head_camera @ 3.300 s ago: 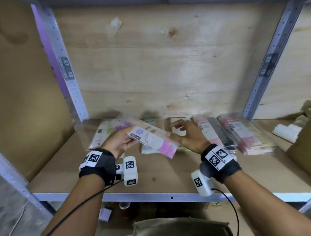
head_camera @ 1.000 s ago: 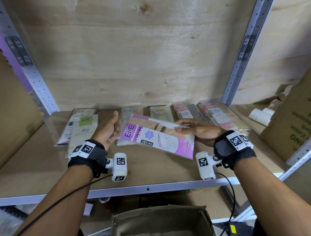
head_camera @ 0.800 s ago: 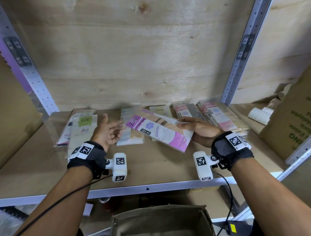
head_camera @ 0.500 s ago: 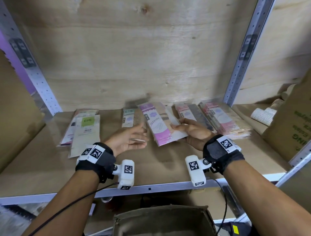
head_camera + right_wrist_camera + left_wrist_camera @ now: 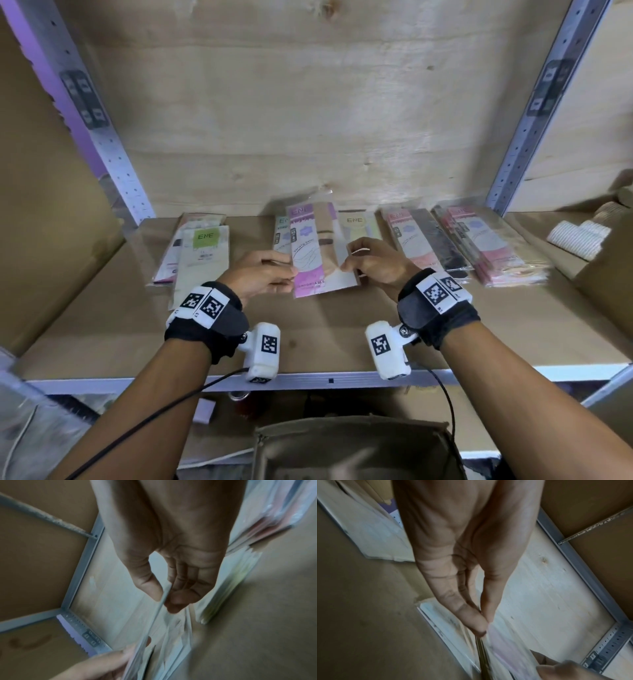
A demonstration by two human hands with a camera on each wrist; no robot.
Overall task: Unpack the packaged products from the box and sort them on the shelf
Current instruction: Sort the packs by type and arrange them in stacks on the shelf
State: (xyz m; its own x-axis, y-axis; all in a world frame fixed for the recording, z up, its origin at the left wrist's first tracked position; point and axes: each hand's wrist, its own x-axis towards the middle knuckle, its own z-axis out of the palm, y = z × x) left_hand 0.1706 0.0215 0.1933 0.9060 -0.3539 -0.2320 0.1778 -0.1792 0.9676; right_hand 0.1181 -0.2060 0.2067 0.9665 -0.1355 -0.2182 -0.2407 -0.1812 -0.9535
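Note:
A flat packet with a purple label [image 5: 313, 246] points lengthwise toward the back of the wooden shelf [image 5: 325, 325], lying partly over a teal-labelled packet [image 5: 281, 233]. My left hand [image 5: 290, 274] pinches its near left edge and my right hand [image 5: 346, 264] pinches its near right edge. In the left wrist view thumb and fingers of the left hand [image 5: 485, 626] close on the packet [image 5: 505, 649]. The right wrist view shows the right hand [image 5: 165, 599] pinching the packet's thin edge [image 5: 154, 622]. The open cardboard box [image 5: 352, 452] sits below the shelf.
Green-labelled packets [image 5: 202, 260] lie at the left. A yellow-labelled packet [image 5: 358, 224], pink packets [image 5: 411, 240] and a fanned pile [image 5: 486, 250] lie to the right. White rolls [image 5: 579, 236] and a brown carton [image 5: 613, 274] stand past the right upright [image 5: 534, 113].
The purple packet has turned from crosswise to lengthwise and moved toward the back of the shelf. My left hand, open beside it a moment ago, now pinches its edge.

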